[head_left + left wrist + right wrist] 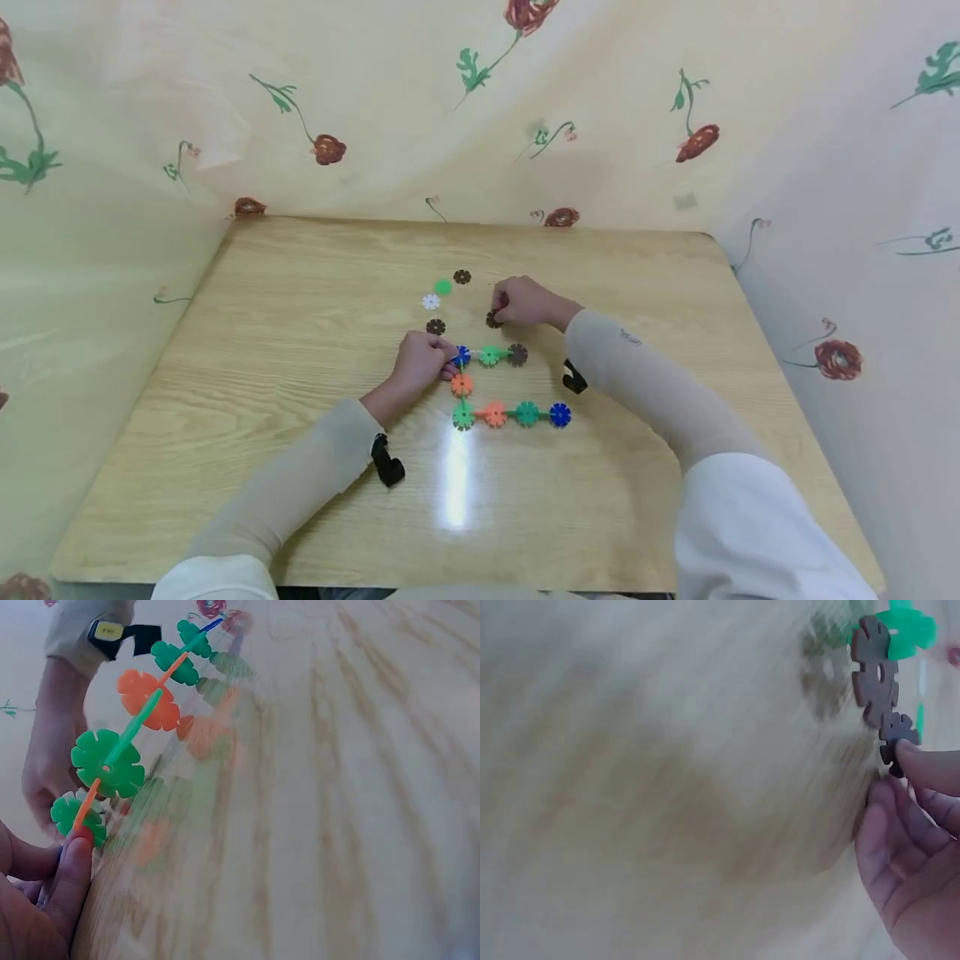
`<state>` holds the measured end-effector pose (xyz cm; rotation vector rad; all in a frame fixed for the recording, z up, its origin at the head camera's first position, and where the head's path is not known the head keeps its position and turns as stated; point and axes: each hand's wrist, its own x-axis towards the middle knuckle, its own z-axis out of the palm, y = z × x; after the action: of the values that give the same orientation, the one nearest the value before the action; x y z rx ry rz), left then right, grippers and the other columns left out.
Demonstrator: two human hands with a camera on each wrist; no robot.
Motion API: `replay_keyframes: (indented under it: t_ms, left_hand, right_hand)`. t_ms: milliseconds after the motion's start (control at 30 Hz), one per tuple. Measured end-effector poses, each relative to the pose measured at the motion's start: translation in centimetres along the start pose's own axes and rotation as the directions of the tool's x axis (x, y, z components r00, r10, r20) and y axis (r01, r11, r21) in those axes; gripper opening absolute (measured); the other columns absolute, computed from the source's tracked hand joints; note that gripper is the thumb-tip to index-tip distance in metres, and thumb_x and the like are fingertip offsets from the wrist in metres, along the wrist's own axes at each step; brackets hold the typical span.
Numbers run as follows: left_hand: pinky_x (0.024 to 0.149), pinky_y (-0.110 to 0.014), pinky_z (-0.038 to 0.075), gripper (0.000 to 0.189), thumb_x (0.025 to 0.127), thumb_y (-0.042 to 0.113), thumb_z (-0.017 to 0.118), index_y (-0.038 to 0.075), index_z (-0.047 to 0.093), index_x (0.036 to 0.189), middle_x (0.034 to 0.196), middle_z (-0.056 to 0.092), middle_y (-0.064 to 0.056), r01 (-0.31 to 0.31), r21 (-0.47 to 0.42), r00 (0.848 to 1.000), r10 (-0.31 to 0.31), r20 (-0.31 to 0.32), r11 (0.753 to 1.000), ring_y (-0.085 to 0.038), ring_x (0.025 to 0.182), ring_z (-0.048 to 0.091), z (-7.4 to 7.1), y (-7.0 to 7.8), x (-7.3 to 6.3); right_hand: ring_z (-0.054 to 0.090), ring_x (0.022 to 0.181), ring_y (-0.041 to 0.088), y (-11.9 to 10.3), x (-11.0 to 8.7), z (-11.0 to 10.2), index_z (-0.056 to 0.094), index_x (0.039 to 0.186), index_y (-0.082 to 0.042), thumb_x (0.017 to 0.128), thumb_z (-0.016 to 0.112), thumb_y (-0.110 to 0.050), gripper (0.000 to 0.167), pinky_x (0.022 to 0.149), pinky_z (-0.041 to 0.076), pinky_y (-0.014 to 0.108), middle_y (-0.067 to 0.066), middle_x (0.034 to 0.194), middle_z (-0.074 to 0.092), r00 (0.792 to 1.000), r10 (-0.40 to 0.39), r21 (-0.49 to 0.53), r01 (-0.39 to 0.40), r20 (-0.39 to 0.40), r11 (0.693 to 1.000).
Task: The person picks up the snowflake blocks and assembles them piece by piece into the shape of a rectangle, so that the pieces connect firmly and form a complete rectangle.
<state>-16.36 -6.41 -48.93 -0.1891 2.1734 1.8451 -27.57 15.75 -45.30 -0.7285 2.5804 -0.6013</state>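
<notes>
Notched plastic discs, slotted together, form a bracket-shaped chain (495,414) lying on the table. At its upper left corner, my left hand (422,360) holds the chain by the blue disc (462,356). In the left wrist view the thumb and fingers (71,870) sit beside an orange disc (86,806) standing on edge. My right hand (527,300) pinches a brown disc (492,319) between thumb and fingers, just beyond the chain's upper row. That row ends in another brown disc (517,355), next to a green disc (489,356).
Loose discs lie beyond my left hand: a brown one (462,277), a green one (443,287), a white one (431,302) and a second brown one (436,327). The wooden table (300,283) meets a flower-printed curtain (405,108) at its back and sides.
</notes>
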Motion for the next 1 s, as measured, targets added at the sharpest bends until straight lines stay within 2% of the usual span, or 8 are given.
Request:
replay_keyframes:
  t_ms: [100,167,300,400,567,800,1000]
  left_hand:
    - [0.059,-0.031,0.063,0.012,0.095,-0.001,0.066,-0.01,0.073,0.099,0.088,0.073,-0.02,0.006,0.009,1.0,-0.006,0.004,1.0,-0.017,0.058,0.069,-0.1,0.1,0.1]
    - [0.06,-0.031,0.064,0.013,0.095,0.0,0.067,-0.01,0.074,0.1,0.089,0.074,-0.019,0.011,0.013,1.0,-0.012,0.006,1.0,-0.017,0.058,0.069,-0.1,0.2,0.2]
    - [0.06,-0.031,0.064,0.012,0.094,-0.001,0.068,-0.008,0.074,0.1,0.086,0.074,-0.017,0.018,0.026,1.0,-0.017,-0.012,1.0,-0.017,0.058,0.069,-0.2,0.3,0.3]
    - [0.059,-0.031,0.064,0.012,0.093,-0.001,0.068,-0.008,0.074,0.1,0.085,0.073,-0.018,0.012,0.028,1.0,-0.011,-0.029,1.0,-0.018,0.058,0.069,-0.3,0.4,0.2]
    - [0.06,-0.031,0.064,0.014,0.093,-0.001,0.067,-0.009,0.074,0.102,0.089,0.074,-0.02,0.019,0.026,1.0,-0.018,-0.017,0.999,-0.018,0.06,0.07,-0.3,0.5,0.2]
    - [0.059,-0.031,0.063,0.013,0.094,0.002,0.068,-0.007,0.075,0.101,0.092,0.074,-0.019,0.039,0.042,0.999,-0.038,-0.023,0.998,-0.018,0.06,0.07,-0.2,0.6,0.2]
    - [0.06,-0.03,0.064,0.013,0.095,0.002,0.067,-0.007,0.074,0.101,0.092,0.074,-0.019,0.037,0.042,0.999,-0.036,-0.01,0.998,-0.017,0.06,0.07,0.0,0.7,0.2]
  right_hand:
    - [0.058,0.078,0.02,1.3,-2.4,0.0,0.068,0.097,-0.005,0.092,0.071,-0.008,0.006,0.072,0.053,0.034,0.006,0.089,0.066,0.997,0.032,0.13,-0.022,-0.072,0.991]
    - [0.059,0.078,0.019,2.0,-4.2,0.4,0.071,0.101,-0.004,0.093,0.069,-0.007,0.009,0.071,0.054,0.033,0.006,0.091,0.068,0.994,0.047,0.172,-0.029,-0.101,0.985]
    - [0.063,0.082,0.018,2.5,-7.6,1.3,0.074,0.106,-0.003,0.094,0.068,-0.007,0.013,0.072,0.056,0.033,0.005,0.095,0.071,0.989,0.049,0.187,-0.022,-0.141,0.982]
    - [0.064,0.083,0.018,2.4,-9.1,2.1,0.075,0.101,-0.004,0.093,0.07,-0.006,0.009,0.072,0.056,0.033,0.006,0.095,0.072,0.98,0.038,0.204,0.003,-0.198,0.979]
    - [0.066,0.082,0.018,2.2,-10.2,2.9,0.077,0.093,-0.005,0.089,0.074,0.0,0.007,0.072,0.059,0.033,0.006,0.091,0.073,0.96,0.036,0.224,0.028,-0.278,0.974]
    - [0.067,0.082,0.018,2.1,-10.5,3.3,0.078,0.093,-0.005,0.087,0.074,0.002,0.01,0.073,0.06,0.034,0.007,0.09,0.073,0.953,-0.021,0.206,0.087,-0.302,0.975]
    - [0.067,0.082,0.017,2.3,-11.0,3.3,0.079,0.093,-0.007,0.088,0.075,-0.001,0.009,0.072,0.059,0.033,0.006,0.091,0.073,0.95,0.014,0.24,0.065,-0.312,0.969]
